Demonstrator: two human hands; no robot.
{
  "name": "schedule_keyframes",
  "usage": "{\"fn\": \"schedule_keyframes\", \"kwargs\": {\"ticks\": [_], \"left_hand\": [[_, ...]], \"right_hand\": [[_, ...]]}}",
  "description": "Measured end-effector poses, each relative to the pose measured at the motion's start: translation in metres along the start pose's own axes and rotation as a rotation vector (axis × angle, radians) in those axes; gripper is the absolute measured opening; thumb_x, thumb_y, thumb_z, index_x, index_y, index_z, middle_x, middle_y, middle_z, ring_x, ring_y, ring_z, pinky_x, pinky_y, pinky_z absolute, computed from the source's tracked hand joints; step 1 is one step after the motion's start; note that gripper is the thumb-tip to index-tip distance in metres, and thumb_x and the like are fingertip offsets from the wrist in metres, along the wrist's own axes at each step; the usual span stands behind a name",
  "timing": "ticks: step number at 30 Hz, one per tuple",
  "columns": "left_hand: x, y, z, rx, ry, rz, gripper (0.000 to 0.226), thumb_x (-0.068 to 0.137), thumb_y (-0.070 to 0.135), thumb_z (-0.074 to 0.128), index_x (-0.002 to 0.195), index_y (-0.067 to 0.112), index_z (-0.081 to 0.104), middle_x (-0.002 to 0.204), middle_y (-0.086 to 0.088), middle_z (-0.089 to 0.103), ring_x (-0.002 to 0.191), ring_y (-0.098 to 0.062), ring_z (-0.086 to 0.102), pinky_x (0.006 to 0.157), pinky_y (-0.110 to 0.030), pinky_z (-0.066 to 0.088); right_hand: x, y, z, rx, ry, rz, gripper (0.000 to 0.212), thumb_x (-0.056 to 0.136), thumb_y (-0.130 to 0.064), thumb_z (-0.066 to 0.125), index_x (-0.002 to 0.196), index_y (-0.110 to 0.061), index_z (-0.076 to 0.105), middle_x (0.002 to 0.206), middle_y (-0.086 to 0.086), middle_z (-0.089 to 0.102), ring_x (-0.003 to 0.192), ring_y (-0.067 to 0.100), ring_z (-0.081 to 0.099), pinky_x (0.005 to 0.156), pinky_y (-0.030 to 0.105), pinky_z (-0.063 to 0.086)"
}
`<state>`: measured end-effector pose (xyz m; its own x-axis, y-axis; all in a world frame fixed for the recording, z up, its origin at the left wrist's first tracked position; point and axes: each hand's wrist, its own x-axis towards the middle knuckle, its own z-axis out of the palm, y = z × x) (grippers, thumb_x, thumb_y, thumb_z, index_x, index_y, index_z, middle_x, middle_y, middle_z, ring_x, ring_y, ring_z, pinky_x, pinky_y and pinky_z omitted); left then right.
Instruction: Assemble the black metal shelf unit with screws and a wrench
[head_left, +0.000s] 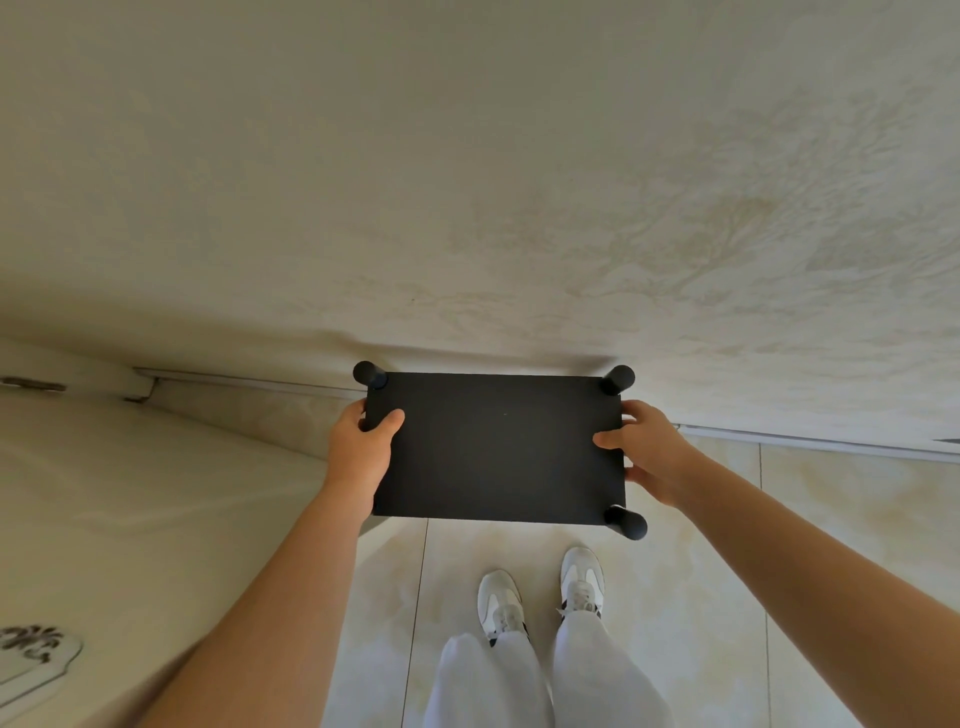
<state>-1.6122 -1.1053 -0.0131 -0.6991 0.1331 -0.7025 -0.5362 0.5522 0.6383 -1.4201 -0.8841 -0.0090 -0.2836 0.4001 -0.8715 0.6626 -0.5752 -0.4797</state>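
The black metal shelf unit is seen from above as a flat black rectangular top with round black post ends at three corners. It sits close to the beige wall, above the tiled floor. My left hand grips its left edge, thumb on top and fingers underneath. At the right edge my right hand holds on the same way. The fourth corner post is hidden behind my left wrist. No screws or wrench are visible.
A white door with a hinge stands at the left, next to the shelf. A pale baseboard strip runs along the wall's foot. My feet in white shoes stand on the tiles just behind the shelf.
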Motion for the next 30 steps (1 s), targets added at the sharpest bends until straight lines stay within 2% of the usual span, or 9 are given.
{"fn": "schedule_keyframes", "kwargs": {"ticks": [4,6,12,17,20,24,26,27,30], "left_hand": [[-0.001,-0.001,0.004,-0.027,0.028,-0.011,0.014,0.095,0.025,0.063,0.108,0.029,0.058,0.103,0.001,0.066,0.099,-0.027,0.063,0.092,-0.058,0.051],[0.000,-0.001,0.004,-0.033,0.041,-0.012,0.011,0.095,0.024,0.063,0.103,0.030,0.059,0.101,0.001,0.067,0.095,-0.025,0.064,0.090,-0.056,0.052],[0.001,-0.001,0.004,-0.024,0.045,-0.018,0.011,0.094,0.025,0.064,0.102,0.030,0.058,0.101,0.001,0.066,0.094,-0.024,0.063,0.090,-0.056,0.052],[0.002,-0.003,0.007,0.021,0.055,0.018,0.016,0.096,0.026,0.061,0.111,0.022,0.057,0.101,-0.001,0.064,0.097,-0.026,0.061,0.089,-0.049,0.051],[0.004,-0.003,0.009,0.080,0.059,0.054,0.023,0.097,0.025,0.057,0.118,0.015,0.057,0.106,-0.006,0.064,0.095,-0.025,0.059,0.083,-0.043,0.047],[0.006,0.000,0.011,0.182,0.072,0.103,0.025,0.097,0.019,0.056,0.120,0.010,0.055,0.110,-0.009,0.063,0.099,-0.029,0.059,0.081,-0.038,0.045],[0.003,0.003,0.011,0.233,0.076,0.127,0.028,0.095,0.015,0.057,0.122,0.007,0.052,0.115,-0.011,0.061,0.107,-0.032,0.060,0.085,-0.040,0.048],[0.000,0.005,0.011,0.270,0.076,0.125,0.037,0.094,0.013,0.057,0.129,0.005,0.049,0.122,-0.013,0.059,0.112,-0.033,0.058,0.089,-0.042,0.049],[-0.010,0.007,0.006,0.307,0.067,0.151,0.051,0.092,0.008,0.057,0.141,0.004,0.040,0.132,-0.016,0.053,0.118,-0.036,0.055,0.098,-0.048,0.049]], "right_hand": [[0.002,-0.007,-0.001,0.005,0.006,-0.017,0.044,0.089,0.014,0.053,0.125,-0.010,0.050,0.120,0.011,0.060,0.095,0.026,0.061,0.079,0.046,0.053],[0.003,-0.007,-0.002,-0.007,0.007,-0.025,0.045,0.090,0.013,0.054,0.129,-0.009,0.050,0.120,0.012,0.060,0.094,0.026,0.062,0.079,0.045,0.053],[0.000,-0.004,-0.005,-0.063,-0.026,-0.060,0.048,0.092,0.009,0.054,0.136,-0.008,0.047,0.121,0.012,0.063,0.093,0.021,0.065,0.066,0.033,0.055],[0.002,-0.008,-0.008,-0.132,-0.027,-0.049,0.045,0.094,0.005,0.052,0.137,-0.008,0.047,0.123,0.012,0.061,0.105,0.028,0.062,0.089,0.043,0.053],[0.005,-0.011,-0.012,-0.168,0.025,-0.074,0.043,0.093,0.005,0.052,0.135,-0.006,0.050,0.121,0.013,0.062,0.106,0.028,0.062,0.086,0.038,0.052],[0.008,-0.011,-0.012,-0.272,0.097,-0.133,0.045,0.091,0.001,0.053,0.135,-0.007,0.050,0.125,0.012,0.061,0.112,0.030,0.060,0.100,0.046,0.050],[0.005,-0.011,-0.011,-0.352,0.114,-0.154,0.045,0.092,-0.004,0.053,0.136,-0.009,0.049,0.127,0.008,0.059,0.115,0.029,0.057,0.103,0.049,0.047],[0.002,-0.010,-0.011,-0.390,0.114,-0.160,0.044,0.092,-0.006,0.053,0.136,-0.011,0.049,0.128,0.007,0.058,0.115,0.028,0.056,0.103,0.048,0.047],[-0.008,-0.007,-0.013,-0.460,0.130,-0.200,0.045,0.094,-0.010,0.052,0.139,-0.012,0.047,0.134,0.005,0.056,0.114,0.023,0.054,0.097,0.040,0.048]]}}
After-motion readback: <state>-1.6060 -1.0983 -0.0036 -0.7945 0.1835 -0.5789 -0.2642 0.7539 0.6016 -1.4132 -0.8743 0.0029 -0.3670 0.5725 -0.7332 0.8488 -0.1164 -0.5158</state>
